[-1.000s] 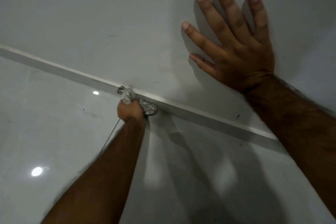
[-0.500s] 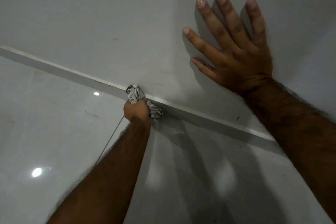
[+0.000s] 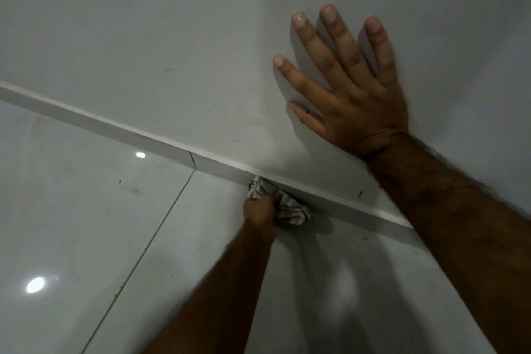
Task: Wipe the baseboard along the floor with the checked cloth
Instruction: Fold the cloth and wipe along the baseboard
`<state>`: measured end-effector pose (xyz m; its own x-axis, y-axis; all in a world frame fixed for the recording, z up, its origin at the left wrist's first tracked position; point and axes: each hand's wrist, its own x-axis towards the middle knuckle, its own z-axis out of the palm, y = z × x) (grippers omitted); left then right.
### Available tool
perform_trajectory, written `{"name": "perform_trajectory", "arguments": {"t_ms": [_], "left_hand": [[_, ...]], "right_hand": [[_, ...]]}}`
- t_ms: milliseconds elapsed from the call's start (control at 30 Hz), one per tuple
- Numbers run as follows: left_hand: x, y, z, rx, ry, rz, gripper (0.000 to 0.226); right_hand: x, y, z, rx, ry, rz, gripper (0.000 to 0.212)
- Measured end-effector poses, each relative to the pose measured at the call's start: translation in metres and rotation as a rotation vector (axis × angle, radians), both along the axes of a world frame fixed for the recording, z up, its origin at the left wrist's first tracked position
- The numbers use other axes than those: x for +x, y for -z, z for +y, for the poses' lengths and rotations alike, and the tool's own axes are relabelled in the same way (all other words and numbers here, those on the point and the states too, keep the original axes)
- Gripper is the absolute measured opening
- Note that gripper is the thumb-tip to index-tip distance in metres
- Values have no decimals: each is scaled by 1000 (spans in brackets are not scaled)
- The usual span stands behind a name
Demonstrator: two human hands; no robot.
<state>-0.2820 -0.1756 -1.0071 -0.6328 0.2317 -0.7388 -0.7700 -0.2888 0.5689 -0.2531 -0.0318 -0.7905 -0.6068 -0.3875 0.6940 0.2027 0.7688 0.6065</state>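
Observation:
A pale grey baseboard (image 3: 100, 123) runs diagonally from the upper left down to the right, where the white wall meets the glossy floor. My left hand (image 3: 260, 208) is closed around the bunched checked cloth (image 3: 287, 207), pressing it against the baseboard near the middle of the view. The cloth sticks out above and to the right of my fist. My right hand (image 3: 347, 89) lies flat on the wall above, fingers spread, holding nothing.
Glossy light floor tiles (image 3: 71, 210) with a dark grout line (image 3: 149, 241) and reflected lamp spots fill the lower left. A joint in the baseboard (image 3: 192, 159) sits left of the cloth. Small dark specks mark the wall and floor.
My left hand has slid the cloth to the right along the baseboard, past the joint. My right hand stays flat on the wall.

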Motion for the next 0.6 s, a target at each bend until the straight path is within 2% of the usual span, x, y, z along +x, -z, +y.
{"name": "perform_trajectory", "arguments": {"t_ms": [100,167,233,300,367,433,500,600], "left_hand": [[-32,-9,-21,-1,-154,-16,13],[-63,-16,-36,-14,-348,-12,30],[-85,-22,-46,-47,-422,37,45],[-81,-28,-45,-75,-298,-1,36],[-58,-33,-36,-35,-45,-78,11],[-38,-35,-28,34,117,-103,16],[-30,-31,-26,76,142,-57,13],[-31,-37,-38,72,174,-10,28]], "right_hand": [[0,-2,2,3,-2,-3,60],[0,-2,2,-1,6,-9,61],[-1,-1,-1,-9,6,-10,59],[-1,0,-2,-16,10,-11,59],[-1,1,-1,-9,20,-5,59],[0,1,0,-6,25,-10,59],[0,-1,0,-6,17,-33,60],[2,-5,-3,-23,27,-82,61]]}}
